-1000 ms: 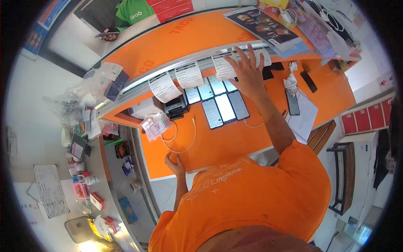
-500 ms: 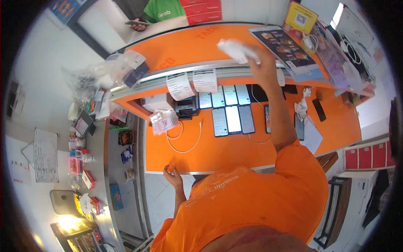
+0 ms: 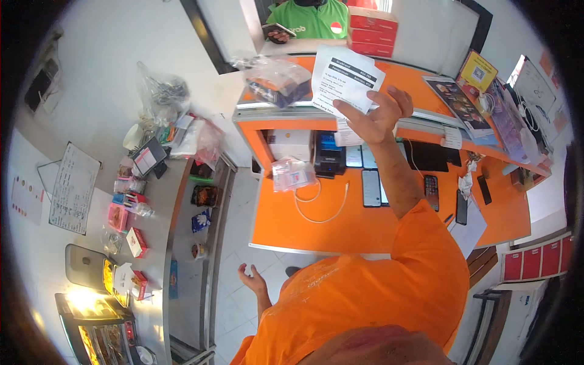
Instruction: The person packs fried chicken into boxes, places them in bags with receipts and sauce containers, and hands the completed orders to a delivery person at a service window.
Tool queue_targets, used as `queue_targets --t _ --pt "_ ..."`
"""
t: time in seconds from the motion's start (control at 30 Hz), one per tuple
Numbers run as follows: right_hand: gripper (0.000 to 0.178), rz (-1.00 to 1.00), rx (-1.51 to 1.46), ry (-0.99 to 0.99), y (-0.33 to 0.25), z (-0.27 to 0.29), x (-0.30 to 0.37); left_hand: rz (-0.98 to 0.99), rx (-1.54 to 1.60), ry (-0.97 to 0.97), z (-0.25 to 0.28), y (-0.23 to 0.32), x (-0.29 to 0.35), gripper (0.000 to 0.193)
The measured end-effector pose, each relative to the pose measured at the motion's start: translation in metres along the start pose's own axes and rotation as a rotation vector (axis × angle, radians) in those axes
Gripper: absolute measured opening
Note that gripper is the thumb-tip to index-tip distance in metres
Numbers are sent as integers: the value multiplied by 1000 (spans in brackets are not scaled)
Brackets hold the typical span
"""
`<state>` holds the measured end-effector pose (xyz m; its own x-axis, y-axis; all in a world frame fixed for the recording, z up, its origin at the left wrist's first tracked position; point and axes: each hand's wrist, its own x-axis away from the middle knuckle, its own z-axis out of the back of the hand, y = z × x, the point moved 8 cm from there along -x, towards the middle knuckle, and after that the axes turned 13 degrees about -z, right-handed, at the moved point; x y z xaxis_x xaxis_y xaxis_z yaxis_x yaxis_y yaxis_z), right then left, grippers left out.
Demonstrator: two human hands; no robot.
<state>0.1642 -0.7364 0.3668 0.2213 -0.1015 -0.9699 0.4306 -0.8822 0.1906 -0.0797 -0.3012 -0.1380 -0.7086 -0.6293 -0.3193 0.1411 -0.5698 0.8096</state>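
Note:
My right hand [image 3: 383,118] reaches out over the raised counter shelf, its thumb and a finger on a white printed receipt [image 3: 344,76]. The paper faces up and is slightly curled. Just below it, part of another receipt [image 3: 348,134] hangs from the shelf edge. Low on the left, off the desk's front edge, my left hand [image 3: 252,280] is open with its fingers apart and nothing in it. Under the shelf, a black printer [image 3: 330,155] stands beside several phones [image 3: 371,188], some partly hidden by my right arm.
Beyond the counter a person in green [image 3: 310,21] holds a phone, beside stacked red boxes [image 3: 372,33]. A plastic-wrapped bundle [image 3: 277,82] sits on the shelf's left end. A white cable [image 3: 322,220] loops on the orange desk [image 3: 286,234]. Left runs a grey counter [image 3: 158,243] with small packages.
The view has shifted left. One of the two hanging receipts has left its place, and my right hand shows a flat receipt instead of a blurred white bundle. My left hand's fingers have spread.

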Motion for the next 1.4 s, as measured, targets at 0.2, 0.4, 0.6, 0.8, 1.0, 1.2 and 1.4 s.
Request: queue_targets --t 0.2,0.4,0.6,0.8,1.0,1.2,1.4 --pt "30 -13 11 64 -70 -24 -10 -46 -63 32 70 -57 -58 37" --pt "30 -35 60 27 -103 -40 -13 -113 -66 7 84 -86 -114 36" --pt "23 -784 -491 -270 -15 -125 -15 -124 -7 -12 57 -78 -133 37" --pt "47 -1460 -562 -464 164 -269 47 -99 26 -14 31 -59 -140 36" --pt "60 -2029 -1167 -582 213 -372 118 -15 -16 108 33 -62 -117 33" --pt "65 -2207 -1233 -627 238 -420 159 33 -20 105 30 -79 -80 34" --pt "88 -2204 -1265 -596 183 -479 216 162 -207 200 111 -95 -21 34"
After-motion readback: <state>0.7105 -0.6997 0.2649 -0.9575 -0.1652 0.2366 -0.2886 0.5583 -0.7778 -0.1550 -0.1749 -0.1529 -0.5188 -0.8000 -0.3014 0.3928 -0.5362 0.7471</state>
